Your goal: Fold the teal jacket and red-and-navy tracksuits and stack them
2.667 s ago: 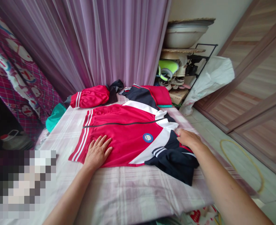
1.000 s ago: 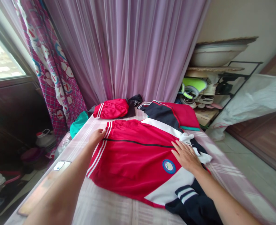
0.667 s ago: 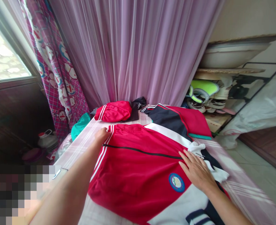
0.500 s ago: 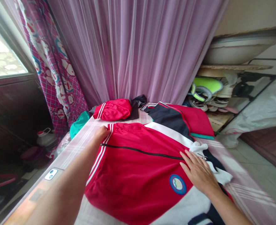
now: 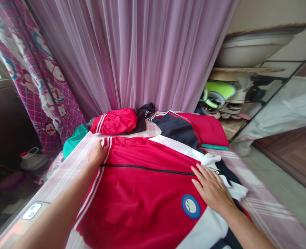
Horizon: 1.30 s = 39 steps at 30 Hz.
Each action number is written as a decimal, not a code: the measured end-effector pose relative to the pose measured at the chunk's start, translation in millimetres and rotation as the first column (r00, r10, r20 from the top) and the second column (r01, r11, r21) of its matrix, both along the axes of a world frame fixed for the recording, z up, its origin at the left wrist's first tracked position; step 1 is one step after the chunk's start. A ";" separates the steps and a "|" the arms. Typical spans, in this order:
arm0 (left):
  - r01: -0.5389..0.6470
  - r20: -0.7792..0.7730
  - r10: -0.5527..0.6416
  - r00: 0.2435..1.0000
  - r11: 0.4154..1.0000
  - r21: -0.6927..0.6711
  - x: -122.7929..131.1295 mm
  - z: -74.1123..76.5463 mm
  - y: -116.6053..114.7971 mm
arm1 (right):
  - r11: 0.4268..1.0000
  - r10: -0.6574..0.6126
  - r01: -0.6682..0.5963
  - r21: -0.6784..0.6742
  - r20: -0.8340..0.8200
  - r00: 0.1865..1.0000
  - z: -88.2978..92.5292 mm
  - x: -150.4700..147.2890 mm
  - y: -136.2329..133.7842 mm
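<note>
Near edge of the plaid sheet (image 5: 262, 197): the red track jacket (image 5: 140, 204) lies spread flat, front up, across the middle of the sheet, its lower part running past the bottom of the view. The zip (image 5: 145, 168) runs crosswise and appears closed, and no fold crosses the red front. White cloth (image 5: 233, 190) is bunched at the jacket's right end, beside the zip pull (image 5: 214, 170). Folding appears not begun on this piece.

The right hand (image 5: 211, 190) is open, palm down, fingers spread on the red front just above the badge (image 5: 190, 206). The left hand (image 5: 98, 154) is open too, fingers lying at the jacket's striped far-left corner, with no visible grip. The arms reach forward from the near edge, well apart.

Far edge of the sheet: a rolled red garment (image 5: 114, 121), a black piece (image 5: 142, 119) and a teal cloth (image 5: 74, 140) at the far-left corner. Beyond hangs a lilac curtain (image 5: 132, 52).
</note>
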<state>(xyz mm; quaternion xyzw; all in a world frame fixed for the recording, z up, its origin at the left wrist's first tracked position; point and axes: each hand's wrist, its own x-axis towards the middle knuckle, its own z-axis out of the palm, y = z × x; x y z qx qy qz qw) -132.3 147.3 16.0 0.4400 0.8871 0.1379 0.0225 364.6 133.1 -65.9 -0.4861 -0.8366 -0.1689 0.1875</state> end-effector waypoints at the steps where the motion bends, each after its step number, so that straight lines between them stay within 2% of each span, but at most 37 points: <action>1: 0.007 0.006 -0.007 1.000 1.000 0.013 -0.3 -1.8 -0.5 | 1.000 -0.002 0.002 -0.004 -0.011 1.000 1.3 -0.3 -0.2; 3: 0.034 0.000 -0.034 0.999 0.999 0.041 1.3 -7.2 -2.3 | 0.999 0.003 -0.005 -0.053 -0.050 0.999 9.6 -1.0 5.8; 5: 0.066 -0.037 -0.064 0.997 0.996 0.056 5.6 -13.4 -5.0 | 0.987 -0.042 0.019 -0.157 -0.140 0.989 28.0 -3.0 24.6; 6: 0.079 -0.062 -0.075 0.995 0.995 0.055 8.4 -16.1 -6.6 | 0.973 -0.091 0.043 -0.227 -0.206 0.974 41.1 -5.2 39.4; 7: 0.092 -0.085 -0.087 0.993 0.994 0.052 11.3 -18.3 -8.0 | 0.949 -0.199 0.110 -0.296 -0.290 0.936 56.1 -8.5 57.1; 8: 0.104 -0.105 -0.098 0.990 0.993 0.049 14.1 -19.8 -9.3 | 0.918 -0.289 0.145 -0.368 -0.372 0.882 72.2 -13.2 76.8; 10: 0.123 -0.130 -0.116 0.985 0.991 0.048 18.0 -21.1 -11.0 | 0.845 -0.432 0.117 -0.522 -0.534 0.727 104.2 -26.5 117.6; 12: 0.137 -0.137 -0.131 0.982 0.990 0.041 19.1 -21.5 -11.4 | 0.735 -0.578 0.011 -0.677 -0.619 0.531 130.6 -42.6 152.8; 13: 0.143 -0.138 -0.136 0.981 0.989 0.038 18.7 -21.8 -11.2 | 0.674 -0.633 -0.062 -0.736 -0.618 0.466 140.2 -50.4 166.8; 14: 0.147 -0.139 -0.141 0.980 0.988 0.039 17.9 -22.3 -11.0 | 0.630 -0.675 -0.119 -0.768 -0.617 0.404 147.0 -57.4 178.3; 15: 0.152 -0.142 -0.144 0.979 0.987 0.043 16.8 -23.1 -10.7 | 0.619 -0.695 -0.161 -0.769 -0.631 0.345 150.8 -63.2 187.7; 16: 0.154 -0.148 -0.146 0.978 0.987 0.049 15.7 -24.0 -10.4 | 0.648 -0.685 -0.186 -0.739 -0.672 0.283 151.6 -67.5 195.5; 18: 0.160 -0.165 -0.148 0.975 0.985 0.057 13.8 -26.0 -10.1 | 0.783 -0.577 -0.166 -0.599 -0.800 0.163 145.0 -72.2 207.9; 19: 0.165 -0.174 -0.153 0.973 0.985 0.055 13.3 -26.8 -10.0 | 0.841 -0.506 -0.140 -0.522 -0.852 0.134 138.2 -72.9 213.0; 21: 0.173 -0.184 -0.163 0.969 0.984 0.040 13.1 -28.0 -9.9 | 0.888 -0.429 -0.108 -0.447 -0.889 0.159 121.3 -72.3 221.7; 24: 0.165 -0.184 -0.157 0.970 0.986 0.027 14.0 -28.6 -10.0 | 0.874 -0.437 -0.104 -0.474 -0.863 0.254 99.5 -68.6 229.3; 27: 0.157 -0.189 -0.151 0.970 0.987 0.017 14.8 -28.7 -10.2 | 0.898 -0.385 -0.073 -0.433 -0.857 0.342 93.8 -65.8 224.1; 28: 0.161 -0.195 -0.155 0.969 0.987 0.014 14.9 -28.6 -10.4 | 0.915 -0.350 -0.047 -0.400 -0.847 0.399 94.6 -66.8 217.6; 30: 0.167 -0.204 -0.163 0.965 0.986 0.003 15.0 -28.1 -10.7 | 0.952 -0.247 -0.012 -0.306 -0.789 0.563 95.7 -73.9 196.5; 32: 0.172 -0.204 -0.171 0.964 0.985 -0.014 15.1 -27.0 -11.1 | 0.976 -0.067 -0.088 -0.201 -0.654 0.754 91.2 -88.0 167.8; 33: 0.176 -0.202 -0.176 0.963 0.984 -0.022 15.3 -26.2 -11.4 | 0.969 0.058 -0.181 -0.170 -0.554 0.831 86.1 -96.7 153.0; 34: 0.179 -0.201 -0.181 0.963 0.983 -0.027 15.6 -25.4 -11.6 | 0.944 0.199 -0.291 -0.157 -0.432 0.879 79.2 -105.6 139.7; 35: 0.183 -0.200 -0.185 0.962 0.983 -0.027 16.0 -24.7 -11.8 | 0.909 0.316 -0.381 -0.171 -0.315 0.895 71.3 -114.0 128.9; 36: 0.187 -0.200 -0.188 0.962 0.982 -0.024 16.6 -23.9 -11.9 | 0.881 0.380 -0.423 -0.214 -0.214 0.900 63.0 -121.3 121.3; 37: 0.190 -0.199 -0.189 0.962 0.982 -0.018 17.2 -23.2 -12.1 | 0.869 0.396 -0.418 -0.266 -0.135 0.908 55.1 -127.1 117.3; 39: 0.192 -0.195 -0.188 0.963 0.981 -0.002 18.7 -22.1 -12.1 | 0.876 0.328 -0.318 -0.363 -0.037 0.944 43.8 -134.5 117.7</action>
